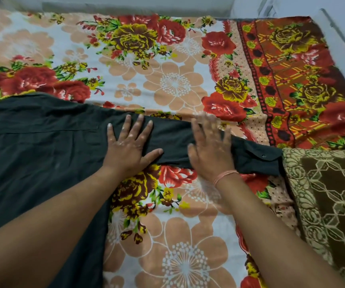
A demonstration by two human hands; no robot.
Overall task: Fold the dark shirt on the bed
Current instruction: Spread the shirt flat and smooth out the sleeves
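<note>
The dark shirt [32, 146] lies spread on the floral bed sheet [167, 84], its body at the left and one long sleeve stretched out to the right. The sleeve's buttoned cuff [260, 161] ends at the right beside a brown blanket. My left hand [129, 146] lies flat on the sleeve near the shoulder, fingers spread. My right hand [211, 150] rests flat on the sleeve further right, blurred by motion, with an orange thread band on its wrist. Neither hand grips the cloth.
A brown and beige patterned blanket [329, 204] lies folded at the right edge of the bed. A grey pillow [136, 9] runs along the far side. The sheet's red and brown border [292, 80] is at the right, by a white wall.
</note>
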